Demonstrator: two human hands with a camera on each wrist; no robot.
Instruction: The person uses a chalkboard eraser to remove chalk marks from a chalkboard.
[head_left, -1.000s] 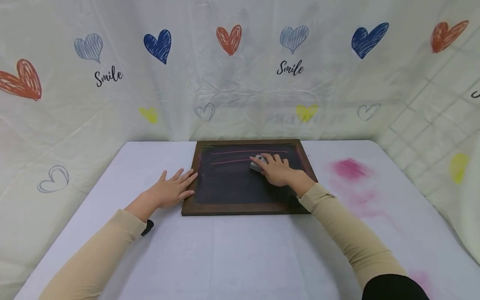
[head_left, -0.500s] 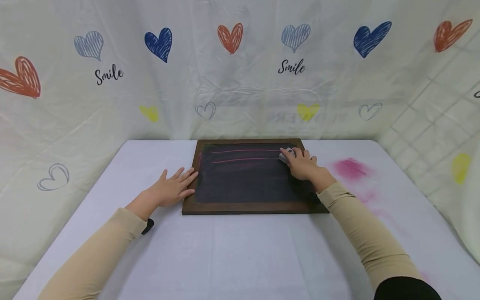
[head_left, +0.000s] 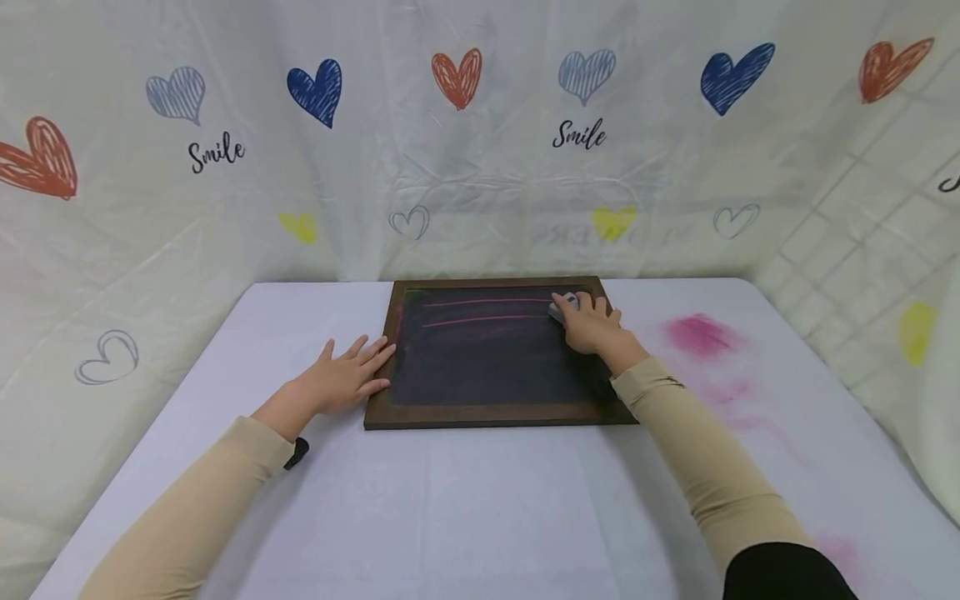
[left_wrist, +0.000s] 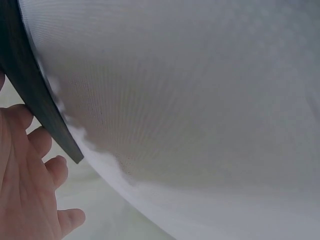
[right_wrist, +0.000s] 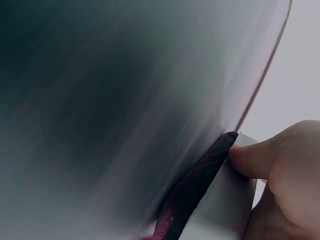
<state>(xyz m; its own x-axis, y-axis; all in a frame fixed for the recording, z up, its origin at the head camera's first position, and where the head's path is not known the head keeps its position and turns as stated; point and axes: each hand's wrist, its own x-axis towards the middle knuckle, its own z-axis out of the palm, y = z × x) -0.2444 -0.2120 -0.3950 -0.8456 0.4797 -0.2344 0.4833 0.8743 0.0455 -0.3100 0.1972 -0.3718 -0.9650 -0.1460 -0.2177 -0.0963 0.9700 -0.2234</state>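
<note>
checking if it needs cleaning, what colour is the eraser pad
The eraser pad is blackish, pink toward the bottom, clearest in the right wrist view.

Curtained booth-like space, white heart-printed sheeting [head_left: 491, 154] (black “Smile” lettering [head_left: 579, 134]) is hanging behind and beside a flat, pink-stained, white-covered table [head_left: 480, 508]

Board [head_left: 480, 375] lies on table [head_left: 495, 508], mid-frame; eraser [head_left: 556, 314] on board's upper right, in right hand [head_left: 592, 327]; left hand [head_left: 341, 381] at board's left edge; curtain [head_left: 495, 154] behind table.
</note>
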